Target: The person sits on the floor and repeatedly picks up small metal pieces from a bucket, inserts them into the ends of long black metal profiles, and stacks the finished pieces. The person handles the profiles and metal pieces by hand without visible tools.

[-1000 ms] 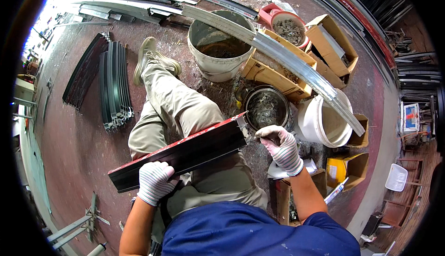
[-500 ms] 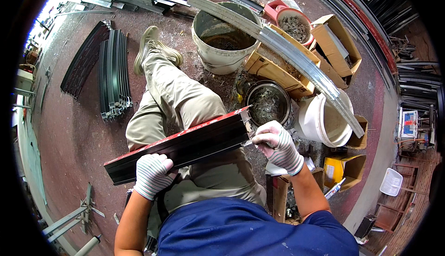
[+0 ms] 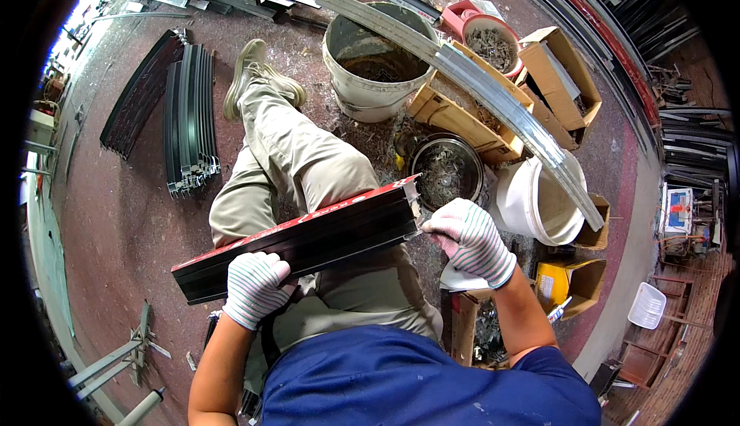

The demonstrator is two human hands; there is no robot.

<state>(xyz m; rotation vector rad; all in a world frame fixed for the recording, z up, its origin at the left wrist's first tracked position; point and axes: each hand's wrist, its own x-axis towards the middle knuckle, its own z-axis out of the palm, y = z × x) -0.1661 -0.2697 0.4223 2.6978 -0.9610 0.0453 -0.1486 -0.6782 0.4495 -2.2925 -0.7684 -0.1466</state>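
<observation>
A long black metal profile [image 3: 351,235] with red printed film along its upper edge lies slanted across my thighs. My left hand [image 3: 258,289], in a striped knit glove, wraps round its near edge left of the middle. Pale metal shows at the profile's cut right end. There my right hand [image 3: 472,245], gloved alike, is closed in a pinch, with fingertips against or just beside the lower corner. Whatever the fingertips pinch is too small to make out.
Cut black profiles [image 3: 190,117] are stacked on the floor at left. A grey bucket [image 3: 366,106], a round tin [image 3: 443,171] of small metal parts, a wooden box [image 3: 432,110] and a white bucket [image 3: 524,202] stand ahead right. A long silver profile [image 3: 493,90] rests across the containers.
My right hand has moved slightly right, its fingers still near the profile's end. The profile and my left hand have barely shifted.
</observation>
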